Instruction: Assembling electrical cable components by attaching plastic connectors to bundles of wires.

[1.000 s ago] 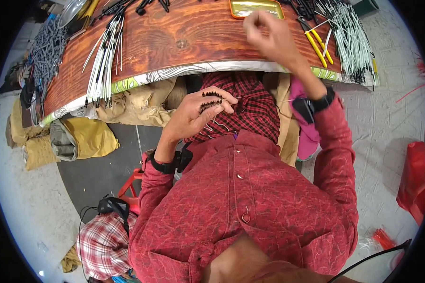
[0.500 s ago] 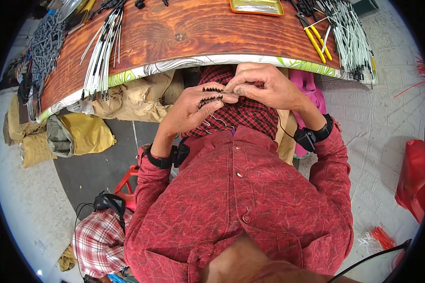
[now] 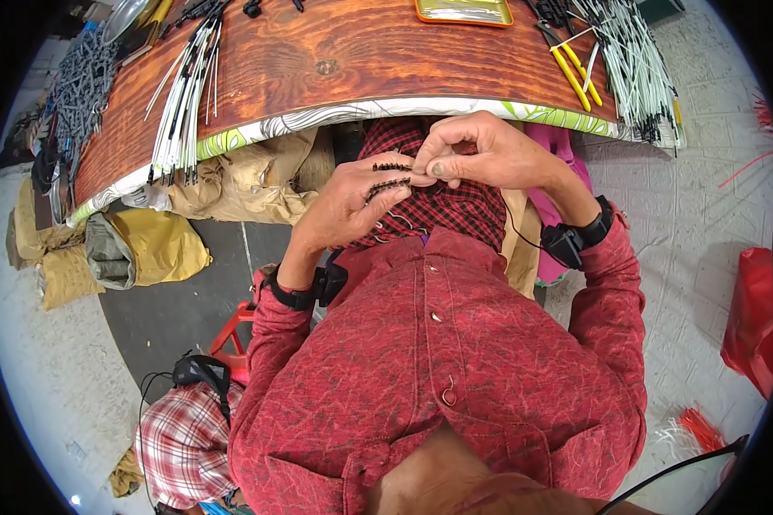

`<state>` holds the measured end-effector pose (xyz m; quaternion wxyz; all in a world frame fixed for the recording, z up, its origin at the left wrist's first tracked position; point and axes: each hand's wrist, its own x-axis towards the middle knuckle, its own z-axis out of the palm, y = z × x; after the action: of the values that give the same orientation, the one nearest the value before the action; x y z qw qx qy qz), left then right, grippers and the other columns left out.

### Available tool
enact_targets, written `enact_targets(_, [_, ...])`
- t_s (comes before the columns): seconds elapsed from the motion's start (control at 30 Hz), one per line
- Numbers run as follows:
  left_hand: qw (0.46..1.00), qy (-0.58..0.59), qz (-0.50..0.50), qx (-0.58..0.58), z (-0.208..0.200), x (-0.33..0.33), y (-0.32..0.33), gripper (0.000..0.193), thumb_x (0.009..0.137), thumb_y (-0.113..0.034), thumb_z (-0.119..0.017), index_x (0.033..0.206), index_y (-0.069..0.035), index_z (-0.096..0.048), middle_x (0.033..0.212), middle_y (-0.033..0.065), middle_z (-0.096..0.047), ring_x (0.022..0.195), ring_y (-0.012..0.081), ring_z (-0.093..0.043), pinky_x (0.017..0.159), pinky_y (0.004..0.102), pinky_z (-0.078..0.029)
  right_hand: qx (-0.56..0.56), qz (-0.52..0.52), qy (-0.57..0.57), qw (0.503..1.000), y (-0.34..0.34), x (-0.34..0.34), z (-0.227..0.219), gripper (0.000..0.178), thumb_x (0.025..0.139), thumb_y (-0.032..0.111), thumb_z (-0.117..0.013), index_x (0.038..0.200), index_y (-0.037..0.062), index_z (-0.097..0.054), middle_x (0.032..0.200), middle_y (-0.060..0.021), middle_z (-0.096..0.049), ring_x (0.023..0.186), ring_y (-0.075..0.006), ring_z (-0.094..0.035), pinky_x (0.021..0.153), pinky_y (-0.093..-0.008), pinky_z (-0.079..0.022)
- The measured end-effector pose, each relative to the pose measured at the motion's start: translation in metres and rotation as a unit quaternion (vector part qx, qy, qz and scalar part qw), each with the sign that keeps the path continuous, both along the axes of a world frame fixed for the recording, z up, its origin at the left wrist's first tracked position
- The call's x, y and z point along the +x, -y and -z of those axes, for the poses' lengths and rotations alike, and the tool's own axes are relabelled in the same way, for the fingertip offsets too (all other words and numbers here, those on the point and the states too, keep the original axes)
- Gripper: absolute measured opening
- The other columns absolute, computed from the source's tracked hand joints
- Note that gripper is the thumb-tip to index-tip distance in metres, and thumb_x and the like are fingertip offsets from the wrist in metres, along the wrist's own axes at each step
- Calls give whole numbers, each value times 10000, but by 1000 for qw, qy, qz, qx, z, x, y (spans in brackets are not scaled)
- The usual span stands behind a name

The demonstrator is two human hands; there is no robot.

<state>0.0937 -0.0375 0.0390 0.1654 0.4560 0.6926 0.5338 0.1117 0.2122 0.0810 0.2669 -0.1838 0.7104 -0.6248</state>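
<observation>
Over my lap, my left hand (image 3: pixel 333 204) is closed on black toothed strips (image 3: pixel 387 184), two rows of which show between its fingers. My right hand (image 3: pixel 502 156) meets the left fingertips in a pinch, thumb against forefinger. Whatever lies in that pinch is too small to make out. Both hands hover just in front of the table's cloth-trimmed edge (image 3: pixel 318 116).
On the wooden table (image 3: pixel 352 73) lie bundled white rods with black ends (image 3: pixel 189 103), yellow-handled pliers (image 3: pixel 571 77), more pale rods (image 3: pixel 636 77), a yellow tray (image 3: pixel 465 21) and a grey heap of small parts (image 3: pixel 82 86). Yellow sacks (image 3: pixel 159 245) stand left; a person in plaid (image 3: pixel 180 438) sits behind.
My right hand has shifted slightly to the right, its fingers still pinched at the left fingertips. The left hand stays nearly in place with the black toothed strips.
</observation>
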Motion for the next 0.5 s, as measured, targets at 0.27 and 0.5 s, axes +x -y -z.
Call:
enact_targets(0.27, [999,-14,-22,-18,-5,9,-10,222,911,-91,-619,1103,-38,-717,1091,143,-703,1029,314,-657,882,387,-514,22,-81,99,992,-14,-16,-5,168,913,128,-675,1013,-7,-687,849,-37,-669,729,-81,-613,671,-238,-499])
enact_targets(0.5, [999,-6,-39,-25,-5,10,-10,229,899,-79,-611,1104,-43,-707,1132,165,-679,959,347,-677,802,395,-541,21,-51,80,995,-9,-9,-6,162,892,145,-656,946,-5,-690,797,-15,-663,691,-82,-598,641,-259,-498])
